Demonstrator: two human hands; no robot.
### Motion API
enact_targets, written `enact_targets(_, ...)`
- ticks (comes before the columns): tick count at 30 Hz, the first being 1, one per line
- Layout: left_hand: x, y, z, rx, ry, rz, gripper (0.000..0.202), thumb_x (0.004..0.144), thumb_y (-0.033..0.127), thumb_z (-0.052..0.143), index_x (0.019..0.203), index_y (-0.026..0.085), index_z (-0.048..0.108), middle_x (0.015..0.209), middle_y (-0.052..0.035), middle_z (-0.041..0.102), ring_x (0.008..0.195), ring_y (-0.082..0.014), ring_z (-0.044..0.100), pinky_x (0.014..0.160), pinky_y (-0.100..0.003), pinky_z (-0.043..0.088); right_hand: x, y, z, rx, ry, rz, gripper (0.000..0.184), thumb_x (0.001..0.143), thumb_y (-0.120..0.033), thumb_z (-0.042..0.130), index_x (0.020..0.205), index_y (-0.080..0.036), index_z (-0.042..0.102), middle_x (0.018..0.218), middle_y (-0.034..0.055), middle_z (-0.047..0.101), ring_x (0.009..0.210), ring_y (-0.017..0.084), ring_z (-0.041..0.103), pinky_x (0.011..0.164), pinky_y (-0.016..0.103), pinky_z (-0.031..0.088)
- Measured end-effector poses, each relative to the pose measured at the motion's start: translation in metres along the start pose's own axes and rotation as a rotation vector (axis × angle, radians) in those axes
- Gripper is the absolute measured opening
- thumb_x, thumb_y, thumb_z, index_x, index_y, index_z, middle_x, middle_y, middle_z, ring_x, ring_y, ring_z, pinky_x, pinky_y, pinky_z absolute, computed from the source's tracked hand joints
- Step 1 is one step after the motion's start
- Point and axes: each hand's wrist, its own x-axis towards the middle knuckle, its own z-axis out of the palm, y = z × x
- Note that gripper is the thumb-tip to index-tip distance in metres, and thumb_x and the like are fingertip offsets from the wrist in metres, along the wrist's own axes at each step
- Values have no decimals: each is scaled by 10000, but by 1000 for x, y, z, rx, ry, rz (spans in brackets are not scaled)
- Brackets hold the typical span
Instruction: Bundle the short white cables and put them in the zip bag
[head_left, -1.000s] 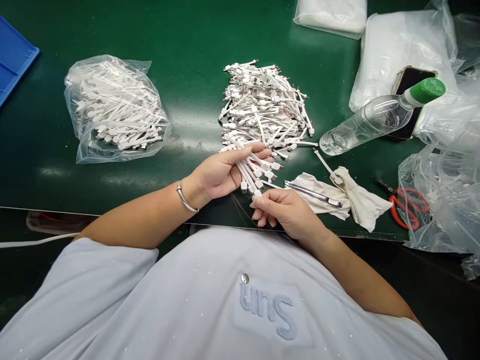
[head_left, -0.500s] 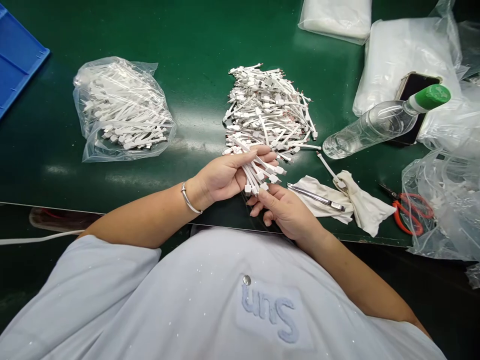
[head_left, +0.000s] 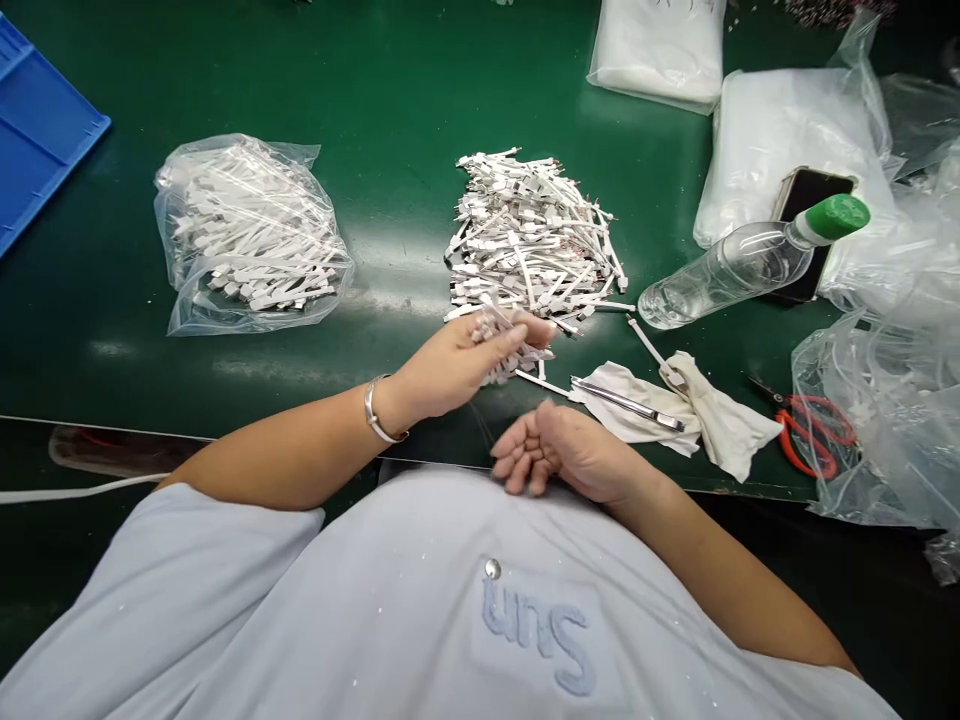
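Note:
My left hand [head_left: 465,360] grips a bunch of short white cables [head_left: 525,362] against the near side of a large loose pile of the same cables [head_left: 532,240]. Its fingers hide most of the bunch. My right hand [head_left: 559,452] rests at the table's near edge, holding nothing, with its fingers loosely curled and apart. Closest to it are steel tweezers [head_left: 626,403] lying on a crumpled white cloth [head_left: 720,420]. One loose cable [head_left: 652,347] lies with its end on the cloth. A clear bag packed with cables [head_left: 251,235] sits left of the pile.
On the green workbench [head_left: 390,90] stand a water bottle [head_left: 724,275] lying on its side, a phone [head_left: 806,200], red-handled scissors [head_left: 810,435], white plastic packs [head_left: 787,150], and a blue tray [head_left: 37,125] at the far left.
My right hand has let go of the cable bunch and dropped back toward the table edge. My left hand has closed further around the bunch and shifted slightly up and left.

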Motion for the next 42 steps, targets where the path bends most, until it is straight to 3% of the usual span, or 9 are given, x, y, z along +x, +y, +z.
enact_targets(5,-14,-5,12,413,-308,67,423,622,77,769,1018,216,720,1172,-99,682,1265,-301,516,1166,-444,215,3,-1,-2,196,-46,-233,670,592,-758,666,936,-184,699,849,66,722,808,205,690,710,313,553)
enact_targets(8,-20,-6,15,402,-334,113,748,457,128,877,1163,208,645,1332,-155,578,1370,-336,391,1176,-531,76,4,-3,-1,162,-10,-228,394,597,-459,843,832,-178,697,722,15,697,681,158,669,637,264,532)
enact_targets(10,-22,-3,15,302,-287,138,883,393,156,907,1222,220,608,1357,-149,553,1403,-344,331,1176,-500,128,2,-5,0,164,-19,-194,342,621,-357,848,871,-174,703,758,17,711,686,144,674,642,248,526)
enact_targets(14,-17,1,7,25,49,211,727,660,208,795,1315,347,510,1336,-25,570,1380,-251,384,1099,-343,330,-1,-6,3,142,-20,-159,338,705,-331,793,978,-152,705,867,63,743,768,153,704,676,236,530)
enact_targets(17,-2,1,-4,7,218,30,443,802,310,681,1229,281,567,1091,-34,681,1049,-182,629,880,-258,475,-1,-3,5,126,15,-140,340,724,-306,784,1022,-170,692,937,69,752,800,149,718,674,214,529)
enact_targets(20,9,-1,-11,102,132,-233,327,830,443,624,982,155,656,782,-46,680,644,-120,614,598,-212,472,1,0,5,124,17,-141,344,726,-305,785,1027,-171,686,925,64,756,782,144,722,660,205,531)
enact_targets(22,11,-2,-11,135,74,-247,297,807,423,659,859,131,661,693,-24,642,554,-86,557,520,-186,431,2,2,5,137,14,-145,351,727,-301,785,1036,-171,683,917,61,757,774,144,723,653,207,535)
enact_targets(27,8,-1,-9,199,76,-152,268,793,340,691,679,124,582,597,17,577,488,-45,500,478,-150,408,3,8,2,191,27,-166,397,712,-297,796,1068,-170,672,901,61,759,753,143,721,650,212,544)
enact_targets(42,10,1,-7,257,104,-220,375,932,424,476,734,134,609,589,12,588,464,-59,502,446,-166,390,4,17,-2,189,-9,-215,398,726,-268,789,1102,-201,677,902,38,761,756,127,718,669,203,551)
